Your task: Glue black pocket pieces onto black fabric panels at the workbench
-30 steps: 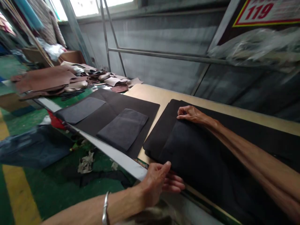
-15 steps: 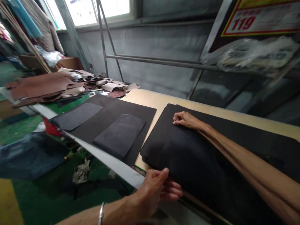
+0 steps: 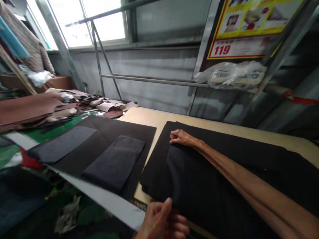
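A stack of black sheets (image 3: 153, 169), which look like fabric or leather, lies on the pale board to the right. My right hand (image 3: 180, 136) reaches across it, fingers curled and pinching the far left corner of the top black sheet (image 3: 196, 179). Low in the view, my left hand (image 3: 163, 220) is at the near left corner of that same sheet, its thumb above the edge and its fingers partly under it. The sheet's left edge stands slightly apart from the stack and bows between my hands.
Two dark grey pieces (image 3: 116, 162) rest on a larger black sheet (image 3: 99, 142) to the left. Brown offcuts (image 3: 30, 108) are heaped beyond. A metal frame (image 3: 154, 80) runs along the wall behind the pale board (image 3: 139, 114). Scraps (image 3: 67, 215) lie below the table's edge.
The whole view has shifted, so the table appears lower and further left. Both hands stay at the same sheet, whose left edge now shows more distinctly above the stack.
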A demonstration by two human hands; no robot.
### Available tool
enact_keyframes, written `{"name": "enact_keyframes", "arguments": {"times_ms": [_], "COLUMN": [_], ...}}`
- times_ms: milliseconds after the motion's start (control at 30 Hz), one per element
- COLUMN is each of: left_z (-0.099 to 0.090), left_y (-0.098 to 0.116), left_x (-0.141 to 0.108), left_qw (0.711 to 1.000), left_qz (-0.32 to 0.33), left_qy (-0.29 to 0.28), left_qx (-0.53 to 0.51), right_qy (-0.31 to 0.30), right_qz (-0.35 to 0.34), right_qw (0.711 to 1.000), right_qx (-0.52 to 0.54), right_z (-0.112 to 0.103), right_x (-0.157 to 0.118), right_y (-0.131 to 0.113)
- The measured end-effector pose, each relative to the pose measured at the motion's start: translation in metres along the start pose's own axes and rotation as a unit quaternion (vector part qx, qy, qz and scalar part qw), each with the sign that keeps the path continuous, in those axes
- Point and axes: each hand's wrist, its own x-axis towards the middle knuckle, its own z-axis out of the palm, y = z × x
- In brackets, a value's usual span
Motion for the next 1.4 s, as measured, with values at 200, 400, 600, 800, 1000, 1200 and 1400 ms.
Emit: {"name": "enact_keyframes", "arguments": {"times_ms": [200, 400, 600, 800, 1000, 1200, 1400], "left_z": [-0.001, -0.007, -0.004, 0.044, 0.058, 0.057, 0.057], "left_y": [0.001, -0.007, 0.028, 0.115, 0.116, 0.111, 0.107], "left_x": [-0.002, -0.003, -0.032, 0.005, 0.088, 0.091, 0.091], "left_qw": [1.000, 1.000, 0.988, 0.728, 0.594, 0.564, 0.562], "left_qz": [0.008, 0.001, 0.042, 0.462, 0.392, 0.406, 0.406], "left_qy": [-0.014, -0.002, -0.096, -0.005, 0.113, 0.129, 0.136], "left_qx": [-0.004, -0.013, 0.114, 0.506, 0.694, 0.708, 0.708], "right_qy": [-0.005, -0.031, -0.021, -0.014, -0.029, -0.041, 0.019], "right_qz": [0.009, 0.019, 0.017, 0.021, 0.034, 0.059, 0.122], "right_qw": [0.999, 0.994, 0.993, 0.987, 0.976, 0.959, 0.950], "right_qx": [-0.045, -0.105, -0.117, -0.158, -0.214, -0.276, -0.287], "right_z": [0.003, 0.004, 0.004, 0.003, 0.002, 0.000, -0.013], "right_x": [0.008, 0.011, 0.004, 0.002, 0.007, 0.014, 0.013], "right_y": [0.006, 0.003, -0.004, -0.011, -0.010, -0.013, -0.031]}}
